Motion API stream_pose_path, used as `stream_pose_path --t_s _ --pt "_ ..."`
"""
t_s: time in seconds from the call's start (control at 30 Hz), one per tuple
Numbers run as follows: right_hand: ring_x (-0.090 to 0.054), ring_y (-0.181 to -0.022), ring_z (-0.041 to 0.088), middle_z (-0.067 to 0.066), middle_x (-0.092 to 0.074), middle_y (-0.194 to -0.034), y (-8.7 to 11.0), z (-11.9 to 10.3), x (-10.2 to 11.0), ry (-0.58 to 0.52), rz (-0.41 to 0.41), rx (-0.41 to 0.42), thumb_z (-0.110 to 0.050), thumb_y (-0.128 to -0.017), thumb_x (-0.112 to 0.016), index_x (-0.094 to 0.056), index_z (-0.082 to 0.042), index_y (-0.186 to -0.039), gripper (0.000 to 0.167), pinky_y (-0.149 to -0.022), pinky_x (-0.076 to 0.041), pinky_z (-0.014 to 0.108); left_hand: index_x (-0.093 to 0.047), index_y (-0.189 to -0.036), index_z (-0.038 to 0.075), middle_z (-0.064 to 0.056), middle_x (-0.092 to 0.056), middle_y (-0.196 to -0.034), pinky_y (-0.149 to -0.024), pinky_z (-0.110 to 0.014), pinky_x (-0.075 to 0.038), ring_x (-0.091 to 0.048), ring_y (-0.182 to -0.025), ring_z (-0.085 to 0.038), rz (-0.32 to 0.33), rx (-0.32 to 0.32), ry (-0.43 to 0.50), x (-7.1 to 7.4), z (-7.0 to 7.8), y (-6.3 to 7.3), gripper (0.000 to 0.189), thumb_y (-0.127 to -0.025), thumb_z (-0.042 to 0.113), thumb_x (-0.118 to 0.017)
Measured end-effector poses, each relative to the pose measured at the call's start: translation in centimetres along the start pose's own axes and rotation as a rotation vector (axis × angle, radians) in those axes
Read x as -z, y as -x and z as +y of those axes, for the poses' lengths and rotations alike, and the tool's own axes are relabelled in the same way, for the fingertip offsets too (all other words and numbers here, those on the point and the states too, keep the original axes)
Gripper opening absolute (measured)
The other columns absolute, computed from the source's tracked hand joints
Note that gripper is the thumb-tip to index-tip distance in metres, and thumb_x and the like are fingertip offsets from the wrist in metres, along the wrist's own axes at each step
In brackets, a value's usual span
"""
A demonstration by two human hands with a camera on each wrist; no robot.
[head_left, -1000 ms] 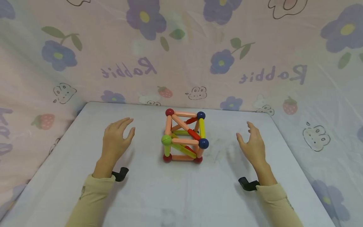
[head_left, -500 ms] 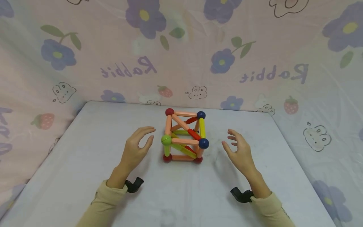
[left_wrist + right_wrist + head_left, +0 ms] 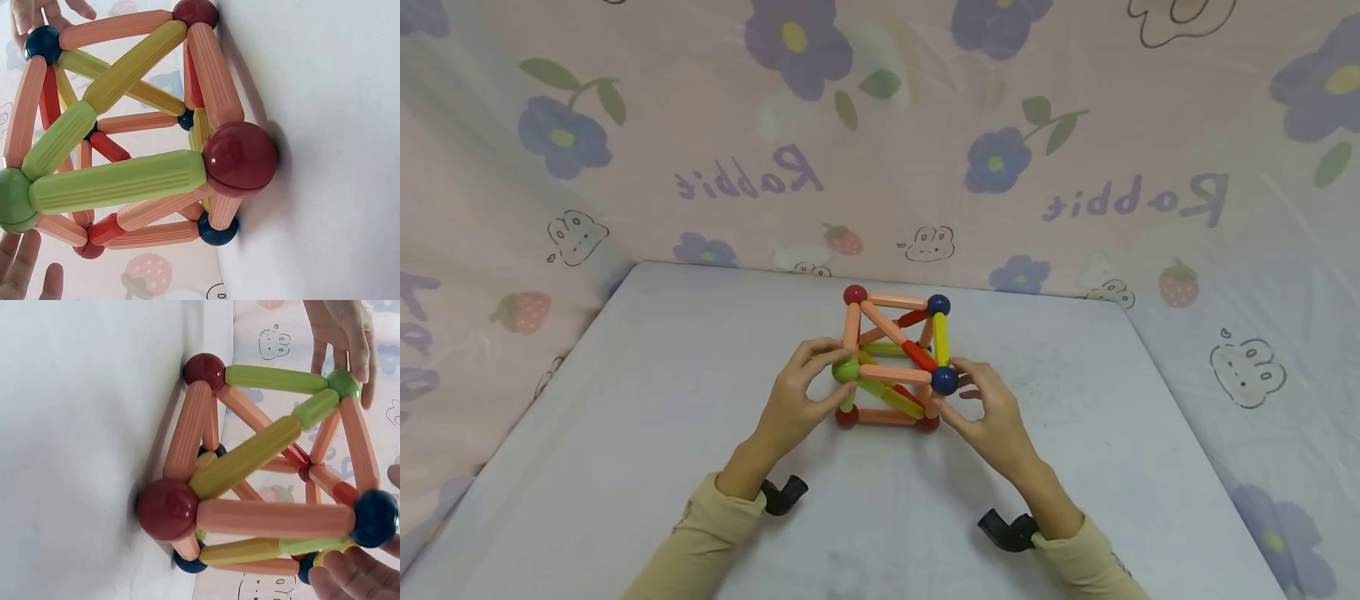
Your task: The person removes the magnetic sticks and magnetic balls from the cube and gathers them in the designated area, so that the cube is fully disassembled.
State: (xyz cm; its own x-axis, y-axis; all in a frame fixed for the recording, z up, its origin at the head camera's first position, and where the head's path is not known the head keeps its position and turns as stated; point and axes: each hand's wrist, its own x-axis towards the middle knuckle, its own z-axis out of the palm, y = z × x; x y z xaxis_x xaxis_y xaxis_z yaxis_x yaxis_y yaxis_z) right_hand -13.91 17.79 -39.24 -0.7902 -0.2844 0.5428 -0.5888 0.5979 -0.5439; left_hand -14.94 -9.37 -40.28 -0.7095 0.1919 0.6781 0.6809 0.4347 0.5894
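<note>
A cube frame (image 3: pixel 891 377) built from magnetic sticks and balls stands on the white table, its sticks peach, green, yellow and red. My left hand (image 3: pixel 793 400) has its thumb and fingers about the green ball (image 3: pixel 846 370) at the upper front left corner. At the opposite front corner, my right hand (image 3: pixel 996 417) curls its thumb and fingers around the dark blue ball (image 3: pixel 944 381). Red balls, such as the one (image 3: pixel 240 156) large in the left wrist view, rest on the table. The right wrist view shows fingertips (image 3: pixel 340 575) beside the blue ball.
The white table (image 3: pixel 662 375) reaches out around the cube. Behind and beside it hangs a pale curtain (image 3: pixel 895 192) printed with flowers, rabbits and strawberries. A black wrist mount (image 3: pixel 784 495) juts from the left cuff, and another black mount (image 3: pixel 1007 531) from the right.
Both hands have come inward from either side of the cube, the left moving right and the right moving left, and now hold its front upper balls. The cube has stayed in place.
</note>
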Motion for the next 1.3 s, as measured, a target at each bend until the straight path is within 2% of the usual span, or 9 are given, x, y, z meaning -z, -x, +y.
stream_pose_path --t_s 0.13,0.23,0.37,0.53,0.73,0.97,1.13,1.3 --pt "-0.063 -0.089 0.019 0.012 -0.064 -0.105 -0.1 -0.4 -0.4 0.006 0.025 0.005 -0.005 -0.073 -0.081 -0.057 0.0 -0.123 0.055 -0.069 -0.059 0.029 -0.067 -0.117 0.005 -0.013 -0.059 -0.118 -0.099 -0.028 -0.051 -0.059 -0.112 -0.025 -0.008 -0.007 -0.012 -0.3 0.0 0.0 0.041 -0.078 0.005 -0.078" --pt "-0.059 -0.084 0.016 0.011 -0.063 -0.1 -0.3 -0.6 -0.7 0.015 0.064 -0.023 -0.008 -0.074 -0.081 -0.06 -0.001 -0.119 0.05 -0.063 -0.056 0.023 -0.068 -0.116 0.006 -0.012 -0.059 -0.116 -0.096 -0.035 -0.053 -0.059 -0.11 -0.024 -0.016 0.002 -0.021 -0.5 -0.1 0.1 0.039 -0.079 0.006 -0.077" --pt "-0.055 -0.076 0.013 0.012 -0.062 -0.095 -0.8 -0.8 -1.4 0.024 0.109 -0.057 -0.01 -0.075 -0.081 -0.064 -0.002 -0.113 0.043 -0.056 -0.05 0.02 -0.068 -0.116 0.007 -0.01 -0.059 -0.115 -0.095 -0.038 -0.053 -0.059 -0.109 -0.022 -0.014 0.021 -0.029 -0.4 -0.2 0.1 0.037 -0.08 0.006 -0.077" --pt "-0.056 -0.071 0.013 0.011 -0.059 -0.091 -1.1 -0.9 -2.0 0.025 0.117 -0.073 -0.011 -0.076 -0.081 -0.066 -0.002 -0.108 0.037 -0.056 -0.051 0.018 -0.069 -0.115 0.006 -0.01 -0.06 -0.114 -0.097 -0.031 -0.052 -0.059 -0.109 -0.022 0.003 0.025 -0.016 -0.1 -0.2 0.3 0.037 -0.079 0.005 -0.077" --pt "-0.056 -0.068 0.015 0.011 -0.054 -0.084 -1.4 -0.9 -1.7 0.0 0.109 -0.066 -0.006 -0.075 -0.081 -0.066 0.001 -0.103 0.033 -0.055 -0.051 0.014 -0.069 -0.115 0.005 -0.011 -0.059 -0.114 -0.1 -0.019 -0.048 -0.059 -0.108 -0.024 0.012 0.02 0.023 -0.2 -0.3 0.3 0.037 -0.079 0.002 -0.076" --pt "-0.055 -0.067 0.014 0.01 -0.051 -0.081 -1.7 -0.8 -1.5 -0.024 0.096 -0.042 -0.002 -0.073 -0.08 -0.064 0.001 -0.101 0.032 -0.053 -0.05 0.014 -0.069 -0.114 0.005 -0.011 -0.059 -0.113 -0.1 -0.019 -0.048 -0.059 -0.108 -0.023 0.018 0.017 0.026 -0.3 -0.3 0.2 0.036 -0.079 0.002 -0.076" --pt "-0.053 -0.066 0.013 0.01 -0.05 -0.081 -1.9 -0.7 -1.7 -0.02 0.112 -0.032 0.0 -0.072 -0.078 -0.064 0.0 -0.098 0.03 -0.052 -0.052 0.018 -0.069 -0.114 0.005 -0.011 -0.059 -0.113 -0.1 -0.018 -0.048 -0.06 -0.108 -0.023 0.017 0.012 0.027 -0.3 -0.4 0.1 0.036 -0.079 0.002 -0.076" --pt "-0.052 -0.066 0.013 0.01 -0.049 -0.079 -1.9 -0.4 -2.0 -0.011 0.137 -0.04 0.0 -0.071 -0.077 -0.064 -0.001 -0.096 0.029 -0.053 -0.052 0.017 -0.068 -0.114 0.005 -0.01 -0.059 -0.113 -0.1 -0.017 -0.048 -0.06 -0.108 -0.023 0.008 0.017 0.024 -0.4 -0.4 0.2 0.036 -0.079 0.003 -0.076"
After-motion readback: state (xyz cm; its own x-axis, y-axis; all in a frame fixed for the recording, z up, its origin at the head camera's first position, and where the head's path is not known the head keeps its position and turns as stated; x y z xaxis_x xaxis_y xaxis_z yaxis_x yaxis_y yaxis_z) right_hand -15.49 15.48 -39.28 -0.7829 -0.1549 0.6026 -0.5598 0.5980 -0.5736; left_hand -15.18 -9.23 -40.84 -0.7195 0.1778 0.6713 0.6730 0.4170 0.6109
